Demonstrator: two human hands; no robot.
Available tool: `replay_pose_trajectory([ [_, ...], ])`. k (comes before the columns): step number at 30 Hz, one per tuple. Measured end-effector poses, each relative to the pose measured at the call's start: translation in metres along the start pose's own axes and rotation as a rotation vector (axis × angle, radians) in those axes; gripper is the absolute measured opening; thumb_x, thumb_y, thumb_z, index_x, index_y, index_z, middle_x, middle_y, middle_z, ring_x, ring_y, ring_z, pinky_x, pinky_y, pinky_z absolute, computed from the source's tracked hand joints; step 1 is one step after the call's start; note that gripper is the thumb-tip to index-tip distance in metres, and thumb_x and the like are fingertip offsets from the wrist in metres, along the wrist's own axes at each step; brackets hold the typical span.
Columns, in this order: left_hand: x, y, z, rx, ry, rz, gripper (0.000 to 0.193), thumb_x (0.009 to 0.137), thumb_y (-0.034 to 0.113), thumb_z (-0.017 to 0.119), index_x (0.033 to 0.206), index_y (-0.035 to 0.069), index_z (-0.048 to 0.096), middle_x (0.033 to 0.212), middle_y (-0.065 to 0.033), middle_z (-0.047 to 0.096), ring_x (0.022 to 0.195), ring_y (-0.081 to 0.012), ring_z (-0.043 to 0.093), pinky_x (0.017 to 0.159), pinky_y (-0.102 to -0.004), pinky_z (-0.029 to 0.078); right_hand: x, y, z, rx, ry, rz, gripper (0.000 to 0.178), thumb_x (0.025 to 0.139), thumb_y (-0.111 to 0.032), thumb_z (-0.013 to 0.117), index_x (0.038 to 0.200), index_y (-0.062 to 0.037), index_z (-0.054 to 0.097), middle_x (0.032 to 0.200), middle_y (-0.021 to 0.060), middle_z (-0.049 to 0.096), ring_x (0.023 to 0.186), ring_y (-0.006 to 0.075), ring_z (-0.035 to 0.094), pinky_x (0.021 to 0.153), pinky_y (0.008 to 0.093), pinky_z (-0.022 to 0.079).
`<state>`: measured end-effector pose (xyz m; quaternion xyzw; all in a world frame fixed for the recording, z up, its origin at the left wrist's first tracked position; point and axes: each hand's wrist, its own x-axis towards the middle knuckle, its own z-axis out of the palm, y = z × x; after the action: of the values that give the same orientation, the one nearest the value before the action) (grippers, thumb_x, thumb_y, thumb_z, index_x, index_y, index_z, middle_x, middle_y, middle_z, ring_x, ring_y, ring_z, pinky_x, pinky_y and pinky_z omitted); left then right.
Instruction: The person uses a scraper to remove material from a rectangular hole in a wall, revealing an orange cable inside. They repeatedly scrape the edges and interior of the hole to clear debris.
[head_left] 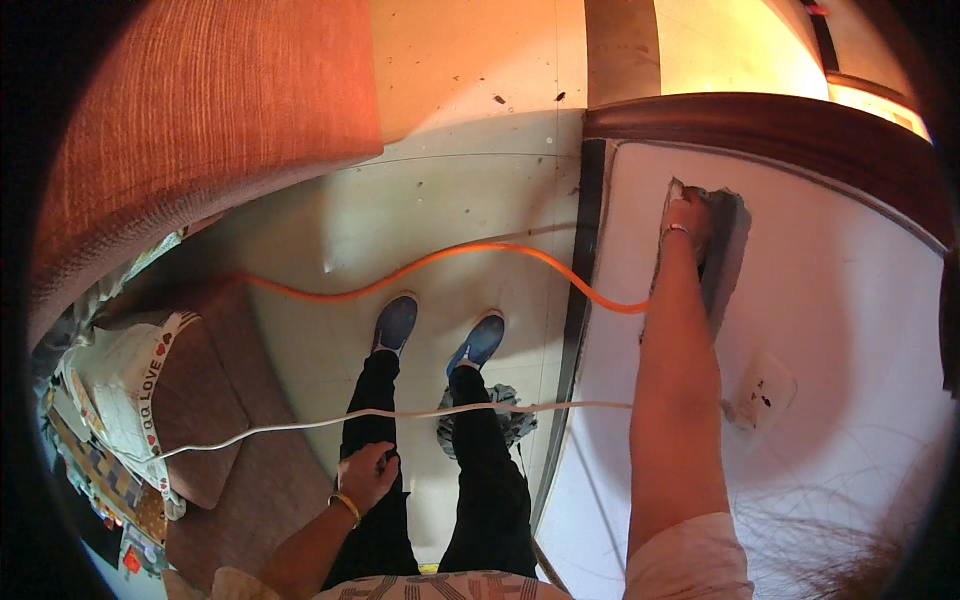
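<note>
Remotely, I view a pale tiled floor beside a white painted wall. A jagged grey recess lies near the wall's upper edge; the right hand meets it, fingers obscured. Left hand: fingers curled, contents unclear.

Floor: pale tiles, thin joints, scattered dark specks
Wall: whitish, edged by reddish-brown trim – dark skirting at its foot
Seating: ribbed orange-red upholstery, upper left
Light: warm yellow glow, upper right – shade nearer
</note>
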<state>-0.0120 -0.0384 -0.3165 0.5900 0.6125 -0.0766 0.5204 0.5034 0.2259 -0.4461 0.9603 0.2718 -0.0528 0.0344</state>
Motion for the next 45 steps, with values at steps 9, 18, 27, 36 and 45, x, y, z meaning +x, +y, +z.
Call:
replay_pose_trajectory([
  [9, -0.001, 0.006, -0.008, 0.027, -0.029, -0.061, 0.024, 0.075, 0.019, 0.066, 0.096, 0.008, 0.061, 0.070, -0.0061, 0.059, 0.060, -0.0200, 0.058, 0.055, -0.0324, 0.048, -0.008, 0.035, 0.020, 0.815, -0.125, 0.177, 0.027, 0.081, -0.016, 0.053, 0.104, -0.0097, 0.066, 0.104, 0.0111, 0.065, 0.083, 0.0222, 0.064, 0.067, 0.0348, 0.049],
  [18, 0.001, 0.006, -0.003, 0.005, -0.046, -0.054, 0.024, 0.076, 0.019, 0.066, 0.096, 0.006, 0.061, 0.071, -0.0058, 0.058, 0.061, -0.0191, 0.058, 0.057, -0.0316, 0.047, 0.004, 0.008, -0.001, -0.055, -0.143, 0.030, 0.024, 0.084, -0.018, 0.050, 0.096, -0.0161, 0.070, 0.100, 0.0099, 0.066, 0.091, 0.0228, 0.062, 0.076, 0.0348, 0.049],
  [27, 0.001, 0.005, -0.004, 0.003, -0.015, 0.002, 0.023, 0.074, 0.015, 0.067, 0.095, 0.007, 0.061, 0.068, -0.0055, 0.057, 0.058, -0.0188, 0.058, 0.054, -0.0307, 0.048, -0.007, 0.022, 0.009, 0.859, -0.010, 0.252, 0.018, 0.082, -0.015, 0.056, 0.090, -0.0145, 0.071, 0.093, 0.0117, 0.067, 0.083, 0.0209, 0.062, 0.071, 0.0319, 0.049],
  [36, -0.002, 0.004, 0.001, -0.001, -0.005, -0.022, 0.022, 0.075, 0.015, 0.067, 0.094, 0.007, 0.061, 0.068, -0.0052, 0.058, 0.057, -0.0180, 0.057, 0.054, -0.0305, 0.048, 0.005, 0.004, -0.002, 0.109, 0.050, -0.030, 0.036, 0.083, -0.040, 0.055, 0.091, -0.0089, 0.070, 0.093, 0.0156, 0.066, 0.088, 0.0326, 0.062, 0.074, 0.0372, 0.050],
  [45, -0.004, -0.002, 0.004, -0.015, 0.002, -0.005, 0.022, 0.075, 0.016, 0.067, 0.094, 0.007, 0.061, 0.068, -0.0055, 0.058, 0.058, -0.0193, 0.057, 0.054, -0.0315, 0.047, 0.022, 0.018, 0.011, 0.233, -0.108, -0.181, 0.035, 0.082, -0.035, 0.052, 0.088, -0.0039, 0.067, 0.086, 0.0157, 0.066, 0.077, 0.0312, 0.063, 0.070, 0.0386, 0.049],
])
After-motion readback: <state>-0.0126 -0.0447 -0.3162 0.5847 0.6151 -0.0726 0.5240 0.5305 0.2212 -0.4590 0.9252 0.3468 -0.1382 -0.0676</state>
